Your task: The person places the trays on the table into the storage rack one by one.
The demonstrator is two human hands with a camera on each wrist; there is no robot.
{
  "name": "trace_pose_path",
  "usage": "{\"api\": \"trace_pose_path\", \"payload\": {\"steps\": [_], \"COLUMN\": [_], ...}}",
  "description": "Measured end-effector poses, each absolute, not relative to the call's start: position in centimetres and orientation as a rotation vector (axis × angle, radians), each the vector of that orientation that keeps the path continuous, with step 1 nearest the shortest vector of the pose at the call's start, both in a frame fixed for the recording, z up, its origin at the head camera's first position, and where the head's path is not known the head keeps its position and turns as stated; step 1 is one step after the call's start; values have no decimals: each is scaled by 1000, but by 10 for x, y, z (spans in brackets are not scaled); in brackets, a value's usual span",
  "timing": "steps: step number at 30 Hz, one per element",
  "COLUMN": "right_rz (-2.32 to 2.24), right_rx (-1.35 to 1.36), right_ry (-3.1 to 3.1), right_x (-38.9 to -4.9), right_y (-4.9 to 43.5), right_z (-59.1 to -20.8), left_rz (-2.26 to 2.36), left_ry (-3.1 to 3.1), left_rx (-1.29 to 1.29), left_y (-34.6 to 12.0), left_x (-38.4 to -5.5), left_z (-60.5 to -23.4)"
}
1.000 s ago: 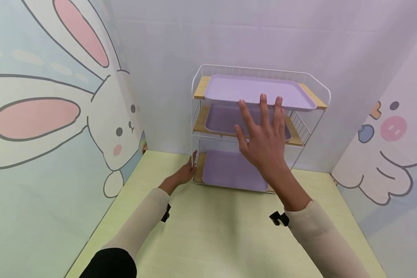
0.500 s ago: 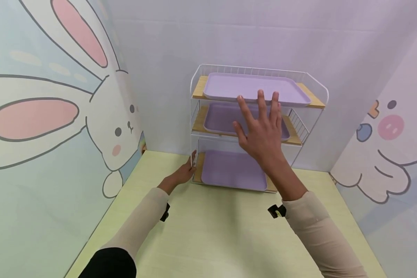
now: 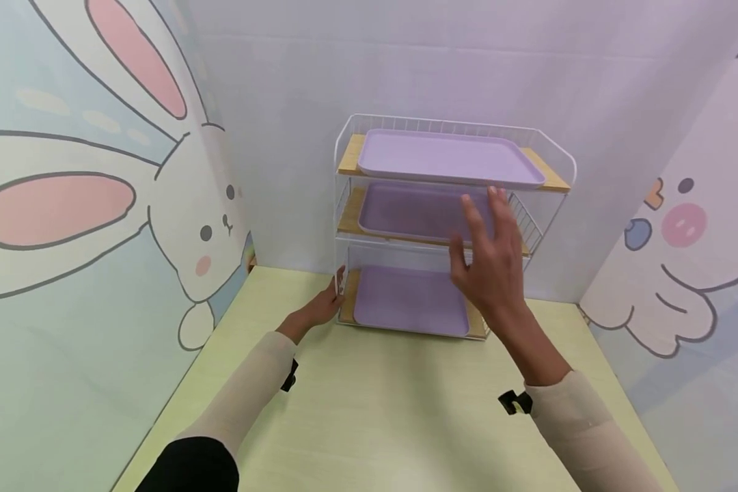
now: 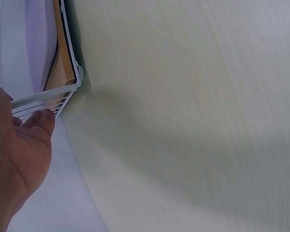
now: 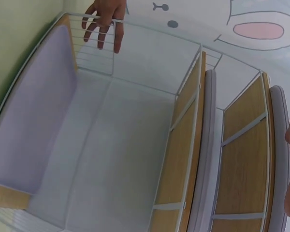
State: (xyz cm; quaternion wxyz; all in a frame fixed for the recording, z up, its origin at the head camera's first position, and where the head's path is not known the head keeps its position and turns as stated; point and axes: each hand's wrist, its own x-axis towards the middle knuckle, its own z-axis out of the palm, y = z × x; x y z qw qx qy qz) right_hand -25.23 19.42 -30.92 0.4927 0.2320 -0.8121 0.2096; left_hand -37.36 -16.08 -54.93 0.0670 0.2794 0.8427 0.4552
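A white wire rack [image 3: 575, 167] with three wooden shelves stands at the back of the table. On each shelf lies a lilac tray: the top tray [image 3: 449, 156], the middle tray [image 3: 412, 210] and the bottom tray [image 3: 408, 301]. My left hand [image 3: 318, 307] rests against the rack's lower left side, its extended fingers [image 5: 118, 36] along the outside of the wire side panel [image 5: 94, 48]. My right hand [image 3: 495, 266] is raised in front of the right part of the rack, fingers spread and slightly bent, holding nothing. Its fingertips overlap the top tray's front edge in the head view.
The pale yellow-green table [image 3: 369, 417] stretches in front of the rack. Walls close it in at the back and both sides, with a cartoon rabbit [image 3: 203, 212] on the left and a cartoon animal [image 3: 670, 294] on the right.
The top tray has slid back and slightly left on its shelf. My right hand has then come away from its front edge, down and to the right. The left hand stays at the side panel.
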Motion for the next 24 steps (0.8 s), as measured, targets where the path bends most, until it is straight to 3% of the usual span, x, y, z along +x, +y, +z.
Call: {"api": "trace_pose_path", "payload": {"steps": [7,24], "right_rz": [519,544], "right_rx": [536,431], "right_ry": [-1949,-2130], "right_x": [-243,-220], "right_y": [223,279], "right_z": [-339,-401], "left_rz": [1300,1290], "left_ry": [2589,2601], "left_rx": [719,711], "left_y": [-152,-153], "left_x": [-357,-361], "left_z": [-531,-537]}}
